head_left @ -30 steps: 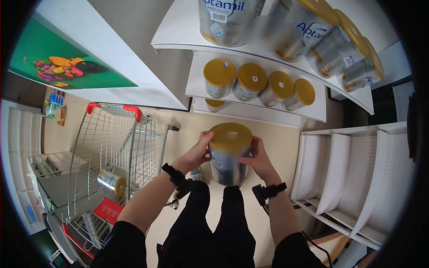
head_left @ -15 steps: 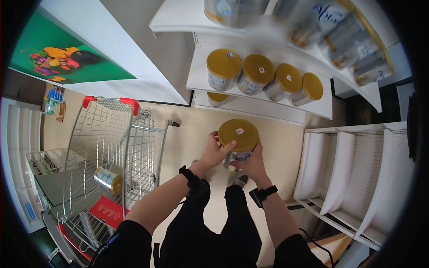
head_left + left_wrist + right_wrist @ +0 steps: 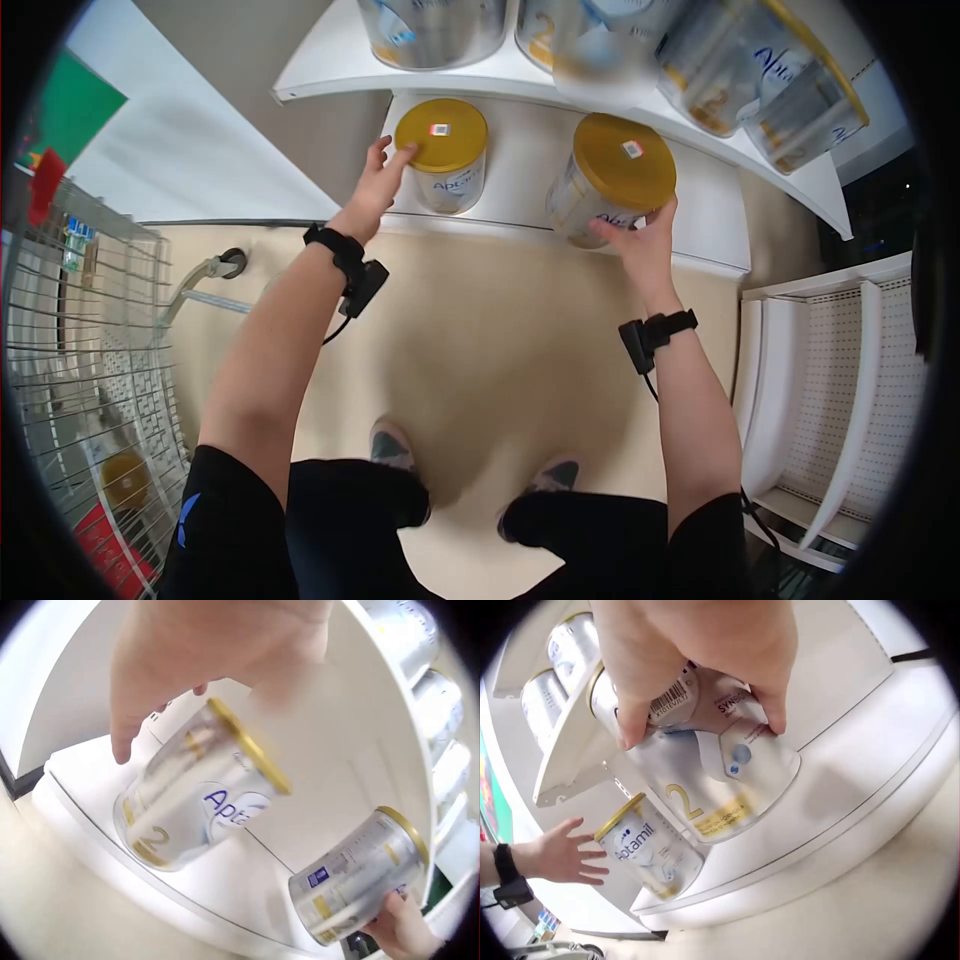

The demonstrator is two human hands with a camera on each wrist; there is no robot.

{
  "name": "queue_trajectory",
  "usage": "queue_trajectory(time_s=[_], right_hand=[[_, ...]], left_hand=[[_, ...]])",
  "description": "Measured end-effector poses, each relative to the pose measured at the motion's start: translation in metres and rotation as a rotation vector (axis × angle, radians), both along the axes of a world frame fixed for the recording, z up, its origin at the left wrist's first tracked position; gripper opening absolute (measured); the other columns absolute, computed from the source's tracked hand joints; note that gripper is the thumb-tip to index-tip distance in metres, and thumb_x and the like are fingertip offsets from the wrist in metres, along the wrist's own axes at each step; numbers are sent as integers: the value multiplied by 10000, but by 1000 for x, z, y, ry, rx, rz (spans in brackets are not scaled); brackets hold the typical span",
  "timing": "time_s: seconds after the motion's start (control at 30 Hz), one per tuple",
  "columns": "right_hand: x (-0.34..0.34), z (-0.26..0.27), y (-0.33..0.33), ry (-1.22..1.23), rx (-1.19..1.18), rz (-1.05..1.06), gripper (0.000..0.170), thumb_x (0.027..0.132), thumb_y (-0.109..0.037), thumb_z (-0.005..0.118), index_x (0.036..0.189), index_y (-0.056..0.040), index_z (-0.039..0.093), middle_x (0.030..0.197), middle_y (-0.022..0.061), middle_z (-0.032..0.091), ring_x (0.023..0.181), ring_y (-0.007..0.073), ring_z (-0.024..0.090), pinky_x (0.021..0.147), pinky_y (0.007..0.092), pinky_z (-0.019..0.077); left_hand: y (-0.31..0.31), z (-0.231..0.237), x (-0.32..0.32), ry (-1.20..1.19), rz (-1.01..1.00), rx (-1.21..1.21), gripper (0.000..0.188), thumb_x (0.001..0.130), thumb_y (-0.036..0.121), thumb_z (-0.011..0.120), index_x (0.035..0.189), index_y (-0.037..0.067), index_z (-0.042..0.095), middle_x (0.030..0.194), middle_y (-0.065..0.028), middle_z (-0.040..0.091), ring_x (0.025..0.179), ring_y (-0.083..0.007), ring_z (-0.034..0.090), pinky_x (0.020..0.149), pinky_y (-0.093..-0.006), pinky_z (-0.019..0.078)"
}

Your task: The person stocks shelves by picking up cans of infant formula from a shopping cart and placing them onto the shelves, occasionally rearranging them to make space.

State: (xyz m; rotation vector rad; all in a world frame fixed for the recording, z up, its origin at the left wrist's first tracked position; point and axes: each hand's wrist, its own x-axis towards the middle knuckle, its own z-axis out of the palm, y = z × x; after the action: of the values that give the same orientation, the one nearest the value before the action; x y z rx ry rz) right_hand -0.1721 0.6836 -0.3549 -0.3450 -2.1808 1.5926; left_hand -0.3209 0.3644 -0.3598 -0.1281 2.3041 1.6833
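Note:
On the low white shelf (image 3: pixel 520 215), a silver Aptamil can with a gold lid (image 3: pixel 441 140) stands upright at the left end. My left hand (image 3: pixel 378 190) is beside it with the fingers spread, as the right wrist view also shows; the thumb overlaps the lid's edge in the head view. My right hand (image 3: pixel 645 240) grips a second Aptamil can (image 3: pixel 625 160), fingers and thumb around its sides. That can is slightly tilted over the shelf. In the right wrist view, the label side of the held can (image 3: pixel 720 780) shows a gold 2.
Just above, a shelf (image 3: pixel 310 70) carries several more cans. A wire shopping cart (image 3: pixel 110 340) is at my left, holding a gold-lidded can (image 3: pixel 125 480). At my right is a white rack (image 3: pixel 830 400) with a perforated back. Beige floor (image 3: pixel 470 340) lies around my feet.
The can has moved from over the floor, between both hands, to the low shelf in my right hand. My left hand has let go and moved left. The view is lower and nearer the shelves.

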Motion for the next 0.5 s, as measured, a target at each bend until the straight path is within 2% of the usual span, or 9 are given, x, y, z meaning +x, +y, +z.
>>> queue_trajectory(time_s=[0.07, 0.1, 0.2, 0.27, 0.3, 0.37, 0.4, 0.5], right_hand=[[-14, -24, 10, 29, 24, 13, 991, 619, -46, 872, 1380, -41, 238, 1337, 135, 441, 1256, 254, 439, 1046, 368, 391], [-18, -34, 15, 30, 35, 27, 987, 626, -52, 870, 1382, -50, 237, 1342, 136, 434, 1256, 254, 439, 1047, 372, 390], [-23, -58, 26, 17, -15, 67, 974, 638, -33, 859, 1387, -64, 236, 1343, 129, 433, 1259, 254, 437, 1047, 368, 391], [-23, -64, 28, 30, -25, 77, 975, 640, -23, 854, 1389, -66, 232, 1344, 126, 433, 1262, 253, 435, 1051, 369, 388], [-26, -66, 29, 31, -38, 87, 976, 642, -13, 850, 1392, -67, 228, 1345, 124, 433, 1264, 252, 432, 1055, 370, 385], [-30, -74, 34, 23, -73, 102, 982, 640, -1, 847, 1395, -68, 223, 1346, 119, 431, 1265, 248, 431, 1057, 369, 385], [-30, -73, 35, 10, -105, 113, 988, 638, 10, 844, 1399, -68, 219, 1346, 114, 429, 1267, 245, 429, 1059, 369, 385], [-31, -72, 36, -7, -163, 142, 993, 634, 15, 844, 1397, -69, 214, 1341, 109, 429, 1263, 240, 430, 1060, 369, 385]], left_hand=[[8, -6, -16, -116, -29, -3, 763, 841, 602, 541, 1442, 181, 330, 1448, -124, 371, 1343, -317, 336, 1019, -521, 337], [14, -10, -21, -91, -32, 1, 763, 841, 602, 541, 1442, 181, 330, 1448, -124, 371, 1343, -317, 336, 1019, -521, 337], [26, -22, -23, -75, -22, 131, 703, 848, 572, 540, 1409, 178, 384, 1389, -109, 420, 1263, -299, 408, 978, -483, 381], [34, -19, -19, -67, -108, 102, 634, 854, 549, 529, 1355, 169, 450, 1225, -78, 506, 1111, -242, 483, 910, -460, 424], [40, -15, -17, -55, -106, 101, 634, 854, 549, 529, 1355, 169, 450, 1225, -78, 506, 1111, -242, 483, 910, -460, 424], [55, -12, -9, -76, -108, 81, 570, 857, 533, 526, 1284, 155, 502, 1060, -44, 537, 986, -202, 502, 868, -439, 440], [60, -10, -8, -74, -123, 80, 572, 857, 528, 523, 1288, 156, 470, 986, -40, 540, 969, -183, 508, 861, -442, 438], [71, -6, -1, -31, -57, 56, 588, 859, 528, 524, 1308, 162, 422, 1032, -56, 558, 972, -175, 508, 845, -428, 447]])
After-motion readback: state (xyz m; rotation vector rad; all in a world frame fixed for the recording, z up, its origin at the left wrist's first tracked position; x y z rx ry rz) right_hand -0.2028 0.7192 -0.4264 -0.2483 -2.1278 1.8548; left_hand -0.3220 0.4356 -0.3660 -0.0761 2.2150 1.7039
